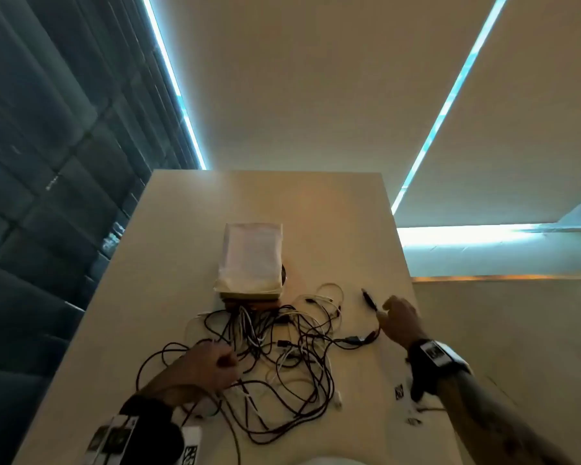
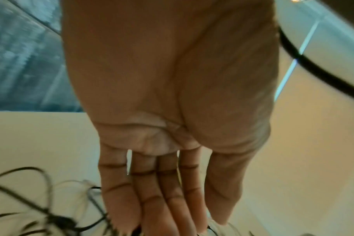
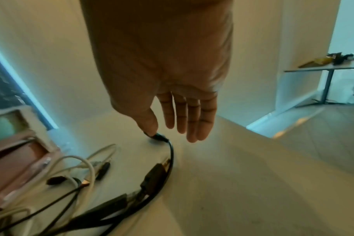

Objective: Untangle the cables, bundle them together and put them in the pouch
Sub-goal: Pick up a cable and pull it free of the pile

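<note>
A tangle of black and white cables [image 1: 292, 364] lies on the pale table [image 1: 182, 246], just in front of a whitish pouch [image 1: 250, 260] with a brown underside. My left hand [image 1: 215, 362] rests on the tangle's left side; in the left wrist view its fingers [image 2: 152, 207] are straight and their tips touch cables [image 2: 40, 215]. My right hand [image 1: 398, 317] is at the tangle's right, fingers straight. Its thumb tip [image 3: 151, 131] touches the plug [image 3: 159, 137] of a black cable [image 3: 171, 153]. The pouch [image 3: 16, 162] shows at the left there.
The table's right edge [image 1: 413, 297] runs close to my right hand, with floor beyond. Small printed markers [image 1: 399, 392] lie near my right forearm. Another table [image 3: 333, 67] with objects stands far off in the right wrist view.
</note>
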Demonstrator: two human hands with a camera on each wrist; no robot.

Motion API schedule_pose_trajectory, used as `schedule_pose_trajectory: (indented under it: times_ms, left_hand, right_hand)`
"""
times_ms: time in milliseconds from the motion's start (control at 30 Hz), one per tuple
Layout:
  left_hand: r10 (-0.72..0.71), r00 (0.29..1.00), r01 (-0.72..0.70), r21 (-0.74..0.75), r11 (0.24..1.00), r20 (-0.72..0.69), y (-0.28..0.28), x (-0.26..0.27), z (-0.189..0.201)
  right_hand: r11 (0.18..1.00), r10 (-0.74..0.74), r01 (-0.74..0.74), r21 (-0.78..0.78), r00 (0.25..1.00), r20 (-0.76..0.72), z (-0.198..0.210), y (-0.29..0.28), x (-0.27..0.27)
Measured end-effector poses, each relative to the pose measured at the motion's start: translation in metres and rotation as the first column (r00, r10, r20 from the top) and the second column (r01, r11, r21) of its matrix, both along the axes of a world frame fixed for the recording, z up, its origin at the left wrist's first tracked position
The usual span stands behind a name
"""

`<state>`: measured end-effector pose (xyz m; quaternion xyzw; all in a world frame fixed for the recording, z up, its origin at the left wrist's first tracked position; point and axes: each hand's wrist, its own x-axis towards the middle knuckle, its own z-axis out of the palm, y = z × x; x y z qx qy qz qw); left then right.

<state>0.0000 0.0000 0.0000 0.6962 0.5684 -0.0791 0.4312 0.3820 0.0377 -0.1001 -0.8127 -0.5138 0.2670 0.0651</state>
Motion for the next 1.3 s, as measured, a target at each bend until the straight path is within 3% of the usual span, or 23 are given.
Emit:
schedule_pose_trajectory:
  times_ms: [100,200,267,333,367,433,533,667,833,900,967,1033,1133,1300]
  left_hand:
    - [0.018,0.996,-0.024,0.069,0.997,0.088,0.012,0.029,0.005]
    - [-0.006,0.985,-0.007,0.071,0.997,0.173,0.02,0.056,0.008]
    - [-0.018,0.978,-0.001,0.091,0.996,0.206,0.025,0.068,0.008]
    - [0.002,0.965,-0.032,0.111,0.993,0.261,0.029,0.078,0.011]
    - [0.027,0.952,-0.065,0.115,0.991,0.304,0.032,0.082,0.012]
    - [0.083,0.905,-0.133,0.091,0.987,0.417,0.039,0.087,0.017]
    - [0.154,0.838,-0.202,0.035,0.979,0.523,0.051,0.098,0.031]
    - [0.18,0.762,-0.234,0.004,0.972,0.622,0.055,0.116,0.059]
    - [0.264,0.445,-0.467,-0.03,0.884,0.856,0.034,0.126,0.095]
    - [0.278,0.345,-0.515,-0.066,0.854,0.896,0.031,0.123,0.104]
    - [0.338,0.191,-0.507,-0.202,0.838,0.922,0.033,0.117,0.115]
    - [0.366,0.052,-0.474,-0.3,0.828,0.929,0.035,0.107,0.128]
    - [0.317,0.023,-0.461,-0.271,0.845,0.948,0.039,0.092,0.142]
    - [0.216,0.02,-0.453,-0.184,0.872,0.976,0.04,0.076,0.159]
  right_hand:
    - [0.988,-0.042,0.047,-0.15,0.998,0.036,-0.005,0.011,-0.009]
    - [0.98,-0.041,0.052,-0.192,0.997,0.058,-0.002,0.009,-0.021]
    - [0.983,-0.025,0.027,-0.182,1.0,0.013,-0.001,0.008,-0.024]
    - [0.996,-0.068,0.06,-0.072,0.991,-0.115,0.005,0.01,-0.028]
    - [0.994,-0.107,0.112,0.009,0.964,-0.242,0.012,0.011,-0.032]
    - [0.953,-0.154,0.271,0.137,0.82,-0.552,0.037,0.009,-0.045]
    - [0.899,-0.028,0.353,0.258,0.635,-0.772,0.088,0.005,-0.065]
    - [0.884,0.285,0.203,0.421,0.48,-0.83,0.144,-0.006,-0.098]
    - [0.805,0.506,0.138,0.577,0.35,-0.789,0.174,-0.017,-0.126]
    - [0.808,0.519,0.09,0.582,0.358,-0.776,0.173,-0.022,-0.13]
    - [0.818,0.518,0.039,0.573,0.383,-0.765,0.167,-0.025,-0.133]
    - [0.807,0.534,-0.037,0.589,0.469,-0.703,0.161,-0.027,-0.134]
    - [0.777,0.583,-0.181,0.603,0.569,-0.58,0.154,-0.029,-0.134]
    - [0.752,0.61,-0.287,0.594,0.643,-0.462,0.143,-0.024,-0.134]
